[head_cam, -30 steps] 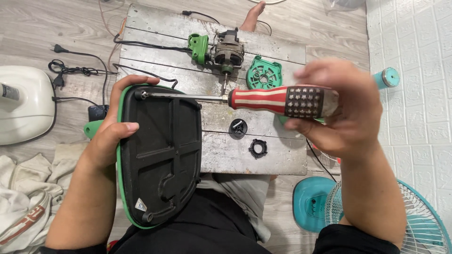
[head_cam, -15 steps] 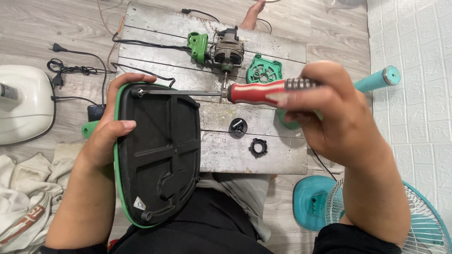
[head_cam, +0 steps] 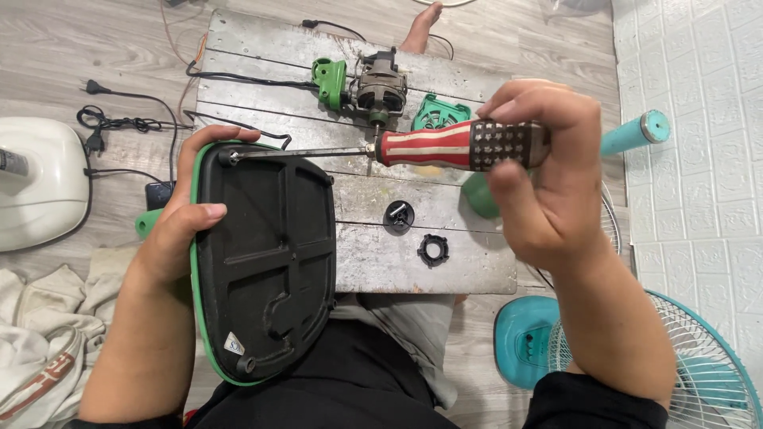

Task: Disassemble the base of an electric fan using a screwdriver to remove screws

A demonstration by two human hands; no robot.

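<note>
We hold the black fan base (head_cam: 266,266) with our left hand (head_cam: 187,226), fingers wrapped over its green rim, at the board's (head_cam: 469,270) near left corner. Our right hand (head_cam: 548,183) grips the striped screwdriver (head_cam: 445,147), its tip in the base's top corner. A motor (head_cam: 377,87) sits by the far edge.

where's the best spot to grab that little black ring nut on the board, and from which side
Pinch the black ring nut across its notched outer rim, coming straight down from above. It lies flat on the bare metal-covered board, apart from the black knob, so nothing crowds its rim. Lying so low, it probably offers little to grip from the side.
</note>
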